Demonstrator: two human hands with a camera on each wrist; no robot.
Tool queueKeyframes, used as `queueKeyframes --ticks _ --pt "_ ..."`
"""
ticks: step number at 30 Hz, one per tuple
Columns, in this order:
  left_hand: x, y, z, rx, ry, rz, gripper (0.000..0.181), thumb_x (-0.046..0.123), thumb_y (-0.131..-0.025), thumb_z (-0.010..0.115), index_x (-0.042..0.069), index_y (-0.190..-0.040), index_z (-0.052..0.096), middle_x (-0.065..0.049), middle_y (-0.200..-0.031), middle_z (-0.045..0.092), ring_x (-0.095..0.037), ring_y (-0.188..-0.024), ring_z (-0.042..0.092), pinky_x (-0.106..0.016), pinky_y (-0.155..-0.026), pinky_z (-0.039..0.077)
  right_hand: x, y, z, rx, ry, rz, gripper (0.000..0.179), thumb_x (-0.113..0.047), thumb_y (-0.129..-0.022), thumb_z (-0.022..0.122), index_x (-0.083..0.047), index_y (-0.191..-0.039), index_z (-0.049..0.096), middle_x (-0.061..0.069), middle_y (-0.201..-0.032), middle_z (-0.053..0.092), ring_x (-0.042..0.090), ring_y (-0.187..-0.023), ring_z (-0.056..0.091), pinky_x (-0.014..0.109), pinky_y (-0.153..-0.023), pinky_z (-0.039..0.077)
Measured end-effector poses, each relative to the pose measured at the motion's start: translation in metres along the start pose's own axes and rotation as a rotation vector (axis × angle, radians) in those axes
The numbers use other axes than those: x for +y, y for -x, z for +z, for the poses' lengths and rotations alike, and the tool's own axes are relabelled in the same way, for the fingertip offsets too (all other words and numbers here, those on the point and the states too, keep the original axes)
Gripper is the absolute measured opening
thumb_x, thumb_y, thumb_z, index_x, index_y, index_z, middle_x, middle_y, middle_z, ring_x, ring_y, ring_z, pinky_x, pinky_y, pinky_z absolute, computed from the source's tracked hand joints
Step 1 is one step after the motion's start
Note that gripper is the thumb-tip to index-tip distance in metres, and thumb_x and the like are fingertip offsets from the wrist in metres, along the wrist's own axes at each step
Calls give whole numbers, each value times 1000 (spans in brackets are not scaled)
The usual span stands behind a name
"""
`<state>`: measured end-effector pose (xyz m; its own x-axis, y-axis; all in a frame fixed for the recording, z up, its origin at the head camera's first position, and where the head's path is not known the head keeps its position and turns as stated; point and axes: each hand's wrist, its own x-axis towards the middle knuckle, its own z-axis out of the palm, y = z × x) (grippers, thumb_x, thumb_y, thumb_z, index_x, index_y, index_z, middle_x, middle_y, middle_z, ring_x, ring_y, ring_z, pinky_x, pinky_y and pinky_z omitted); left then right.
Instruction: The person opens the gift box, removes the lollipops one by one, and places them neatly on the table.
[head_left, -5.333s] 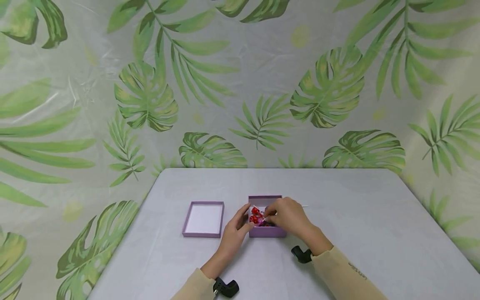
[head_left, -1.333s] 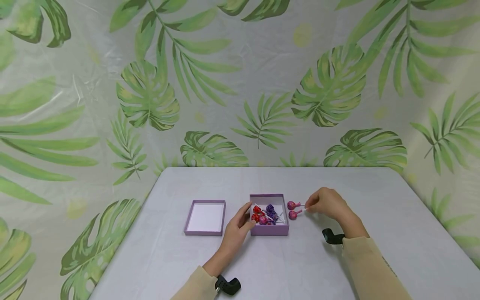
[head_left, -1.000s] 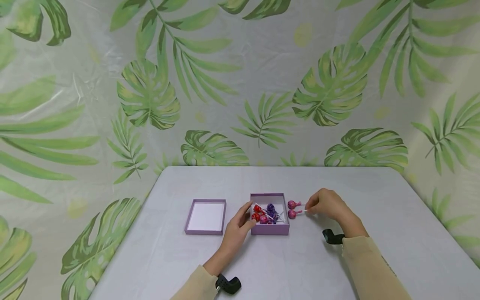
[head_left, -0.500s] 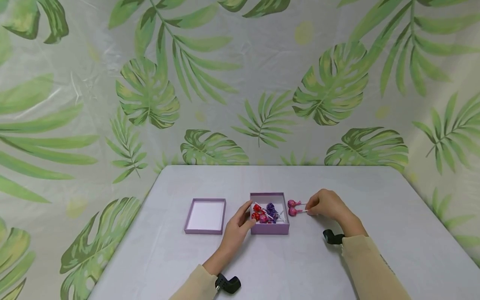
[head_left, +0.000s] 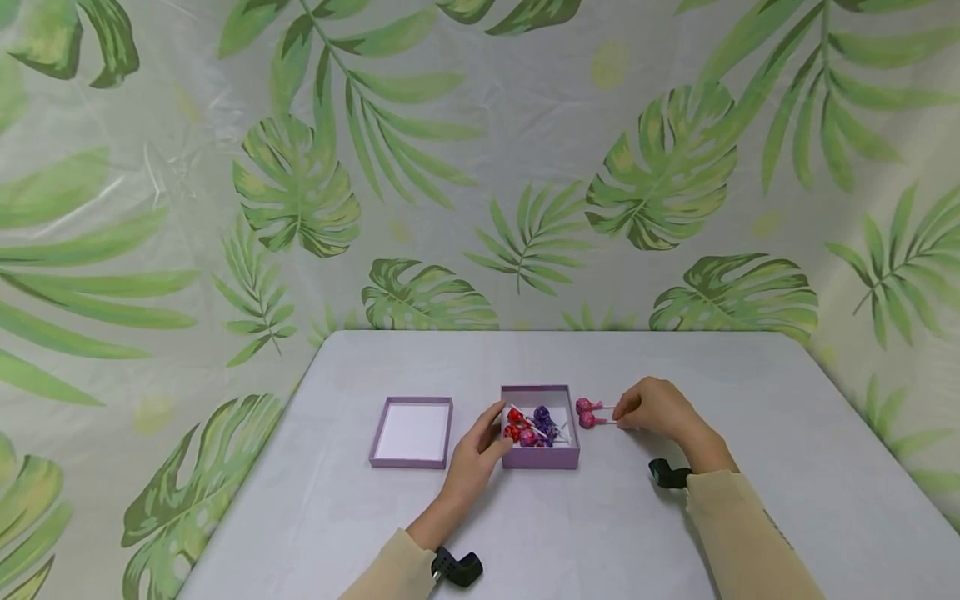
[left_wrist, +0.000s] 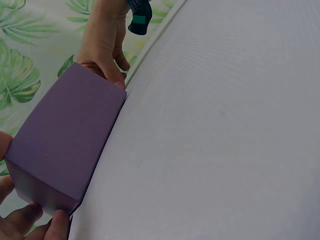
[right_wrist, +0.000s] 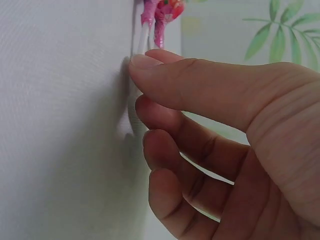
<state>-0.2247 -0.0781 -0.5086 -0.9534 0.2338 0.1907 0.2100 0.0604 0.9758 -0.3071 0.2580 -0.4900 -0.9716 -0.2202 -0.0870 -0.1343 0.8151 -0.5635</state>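
Observation:
My left hand (head_left: 467, 467) holds the left side of an open purple box (head_left: 540, 458). In the left wrist view, its fingertips press the end wall of the box (left_wrist: 67, 130). Red, pink and purple wrapped lollipops (head_left: 542, 414) lie inside the box. To its right, my right hand (head_left: 660, 412) pinches the white stick of the nearer pink lollipop (head_left: 587, 421) between thumb and index finger. A second pink lollipop (head_left: 583, 405) lies parallel just behind it. The right wrist view shows the thumb (right_wrist: 170, 80) over the stick and the other fingers loosely curled.
The purple-rimmed lid (head_left: 411, 463), white inside, lies left of the box. Both rest on a white-covered table (head_left: 675, 358). A leaf-printed curtain (head_left: 525, 167) hangs behind the table. Black wrist cameras (head_left: 457, 568) sit at both wrists.
My right hand has come out of the box with a pink lollipop and set it beside the other one. Lately it shifted slightly backward, closing their gap. My left hand stayed at the box.

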Motion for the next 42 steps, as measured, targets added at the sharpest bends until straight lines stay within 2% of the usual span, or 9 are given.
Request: queueKeyframes --ticks 6,11,18,22,26,29,33,39,42 --pt "1 0 -2 -6 -5 14 58 4 -99 58 7 -154 40 -16 -158 36 -42 -140 40 -45 -112 38 -3 -2 2 0 2 -31 7 -12 -81 83 -18 -81 80 -2 -89 72 21 -84 58 37 -72 51" --pt "2 1 -3 -1 -7 15 58 5 -99 58 12 -154 42 -15 -159 36 -42 -139 41 -44 -112 39 -3 -2 3 -4 6 -50 7 -12 -82 83 -18 -81 80 -1 -90 73 21 -86 58 39 -74 52" --pt "-33 -9 -4 29 -38 20 58 10 -100 59 17 -155 42 -5 -159 37 -34 -140 43 -41 -112 39 -6 -3 2 -23 7 -70 7 -11 -82 82 -17 -82 79 -2 -89 72 20 -85 57 39 -75 51" --pt "-34 -8 -5 33 -46 0 57 13 -101 59 22 -155 42 0 -159 37 -31 -140 43 -39 -112 39 -7 -3 2 -36 5 -57 8 -10 -82 81 -16 -85 78 -2 -90 71 21 -82 56 36 -72 49" --pt "-34 -7 -6 37 -41 3 57 11 -101 58 19 -155 42 -4 -160 37 -34 -140 43 -42 -112 40 -7 -4 -1 -21 1 -35 11 -10 -80 82 -16 -88 78 -1 -90 70 21 -80 55 34 -68 48" --pt "-33 -6 -7 34 -28 6 57 7 -100 56 15 -155 41 -10 -160 36 -38 -140 42 -44 -112 39 -7 -2 -6 3 -3 -49 12 -9 -80 81 -15 -91 78 -1 -89 70 21 -78 55 34 -67 47" --pt "-33 -5 -8 32 -26 -1 57 6 -101 55 13 -155 40 -13 -159 35 -40 -141 39 -45 -112 38 -10 2 -16 32 -1 -78 14 -11 -84 78 -12 -98 79 -2 -89 71 21 -79 57 34 -67 49" --pt "-35 -10 -3 30 -19 27 58 9 -100 58 15 -155 41 -9 -160 35 -38 -140 41 -44 -114 37 -15 10 -29 110 21 -91 18 -16 -86 79 -11 -103 78 -3 -88 70 21 -83 61 35 -67 50" --pt "-35 -9 -1 26 -13 14 59 8 -100 59 18 -155 41 -5 -160 35 -35 -140 42 -42 -114 37 -19 13 -27 104 15 -107 18 -16 -86 78 -10 -103 78 -3 -87 69 20 -81 60 34 -65 50"
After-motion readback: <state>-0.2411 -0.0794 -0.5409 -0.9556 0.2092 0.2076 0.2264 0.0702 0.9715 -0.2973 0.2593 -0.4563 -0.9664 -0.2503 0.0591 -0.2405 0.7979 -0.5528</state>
